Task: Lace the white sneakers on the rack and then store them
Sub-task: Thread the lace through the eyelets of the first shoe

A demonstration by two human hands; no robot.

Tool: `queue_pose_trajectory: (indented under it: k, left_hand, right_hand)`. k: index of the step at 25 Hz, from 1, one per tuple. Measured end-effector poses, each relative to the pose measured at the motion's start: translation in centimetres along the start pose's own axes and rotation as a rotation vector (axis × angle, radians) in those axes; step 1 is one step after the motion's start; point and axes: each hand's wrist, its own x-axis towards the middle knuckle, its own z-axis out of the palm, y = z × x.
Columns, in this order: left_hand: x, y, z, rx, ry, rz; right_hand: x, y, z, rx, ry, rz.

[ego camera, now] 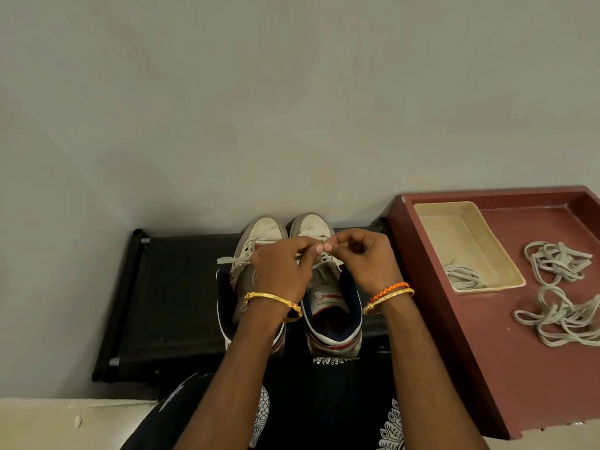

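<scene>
A person kneels before a low black rack (168, 287) set against a grey wall, where a pair of white sneakers stands side by side, toes to the wall. The left hand (279, 271) and right hand (370, 261) meet above the right sneaker (331, 306), fingers curled together and pinching what appears to be a lace end between them; the lace itself is largely hidden there. The left sneaker (256, 241) already carries lacing across its upper eyelets, with a loose lace tip (227, 260) sticking out to the side. The right sneaker's tongue lies open and looks unlaced, so the job appears roughly at its midpoint. Beside the rack, a maroon tray (487, 352) holds a cream tub (461, 235) with one lace bundle and two more spare laces (558, 287) lying loose. Storing the pair is yet to come.
</scene>
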Motion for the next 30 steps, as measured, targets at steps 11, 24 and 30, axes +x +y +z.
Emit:
queue_pose_trajectory:
  k: [11,24,30]
  left_hand:
    - [0.0,-0.1,3.7,0.364,-0.043,-0.196]
    - [0.3,-0.3,5.4,0.554,-0.091,-0.091]
    - [0.3,0.1,5.5,0.62,-0.128,-0.069]
  right_hand:
    - [0.8,3.1,-0.8,-0.212,0.05,0.51]
    - [1.5,2.9,-1.2,-0.001,0.017,0.648]
    - [1.7,3.5,-1.2,0.024,0.001,0.649]
